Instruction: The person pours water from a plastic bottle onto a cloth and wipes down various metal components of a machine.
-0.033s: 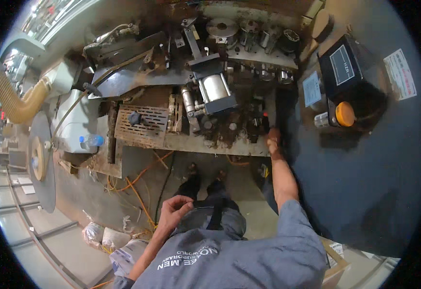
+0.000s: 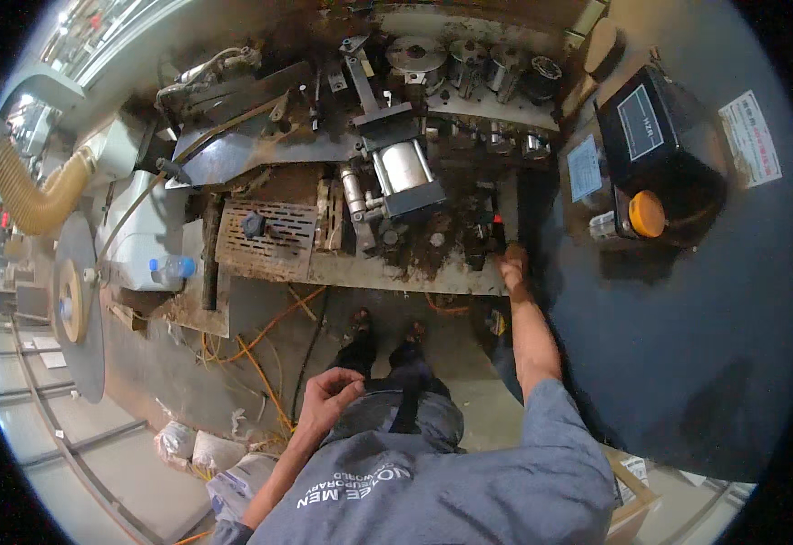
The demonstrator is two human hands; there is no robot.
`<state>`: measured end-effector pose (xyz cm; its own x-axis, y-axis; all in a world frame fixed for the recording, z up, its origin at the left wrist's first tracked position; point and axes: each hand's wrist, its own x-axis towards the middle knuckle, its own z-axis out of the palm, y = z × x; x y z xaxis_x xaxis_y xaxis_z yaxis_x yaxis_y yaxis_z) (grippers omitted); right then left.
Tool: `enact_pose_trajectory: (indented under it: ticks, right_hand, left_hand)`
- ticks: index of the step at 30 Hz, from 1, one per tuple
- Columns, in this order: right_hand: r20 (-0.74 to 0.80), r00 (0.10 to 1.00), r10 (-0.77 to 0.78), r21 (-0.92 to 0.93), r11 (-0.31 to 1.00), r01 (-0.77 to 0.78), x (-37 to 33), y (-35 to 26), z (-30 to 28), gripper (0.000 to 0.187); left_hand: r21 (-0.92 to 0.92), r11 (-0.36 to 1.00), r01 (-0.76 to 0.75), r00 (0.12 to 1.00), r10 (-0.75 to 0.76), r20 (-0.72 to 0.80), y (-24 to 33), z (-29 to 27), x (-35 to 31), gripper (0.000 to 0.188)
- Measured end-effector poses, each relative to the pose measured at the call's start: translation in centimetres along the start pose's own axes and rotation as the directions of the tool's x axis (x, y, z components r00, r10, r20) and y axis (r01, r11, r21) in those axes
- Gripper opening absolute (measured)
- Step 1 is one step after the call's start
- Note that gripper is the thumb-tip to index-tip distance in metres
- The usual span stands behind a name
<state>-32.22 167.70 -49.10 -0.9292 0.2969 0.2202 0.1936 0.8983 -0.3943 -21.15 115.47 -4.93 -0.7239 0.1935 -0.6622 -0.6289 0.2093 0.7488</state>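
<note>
My right hand reaches to the right front corner of the grimy machine bed. Its fingers are curled against a dark block with a small red spot; what they grip there is hidden. Back at my waist, in front of the grey shirt, my left hand is bent, thumb and fingers pinched together, and nothing shows between them. Left of the right hand, a metal air cylinder stands tilted over the bed. Farther left lies a slotted metal plate with a dark knob on it.
On the right, a dark panel carries a black box and an orange cap. Rollers line the back. A water bottle and a large disc are at left. Orange cords and sacks lie on the floor.
The right hand stays at the bed's corner, its fingers shifted very slightly. My left hand has not moved.
</note>
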Motion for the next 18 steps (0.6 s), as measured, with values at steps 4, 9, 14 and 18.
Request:
enact_pose_trajectory:
  ticks: [4, 9, 14, 18]
  right_hand:
    - [0.134, 0.978, 0.162, -0.064, 0.986, -0.155, -4.6, -5.8, -3.3, 0.031]
    - [-0.267, 0.934, 0.238, 0.155, 0.967, -0.202, -9.3, -18.5, -16.0, 0.032]
    - [0.377, 0.737, 0.562, 0.644, 0.413, -0.644, -11.5, -31.2, -29.2, 0.039]
    - [0.332, 0.885, 0.325, 0.899, 0.174, -0.401, -9.2, -40.7, -33.7, 0.034]
  left_hand:
    - [0.067, 0.996, -0.062, 0.998, 0.061, 0.025, 0.6, 0.5, 1.0, 0.02]
    - [0.095, 0.981, -0.167, 0.982, 0.157, 0.106, 2.1, 1.6, 1.8, 0.021]
    - [0.177, 0.898, -0.403, 0.911, 0.373, 0.176, 7.7, 2.9, 2.9, 0.026]
    - [0.322, 0.587, -0.743, 0.669, 0.645, 0.369, 13.4, 3.0, 5.1, 0.038]
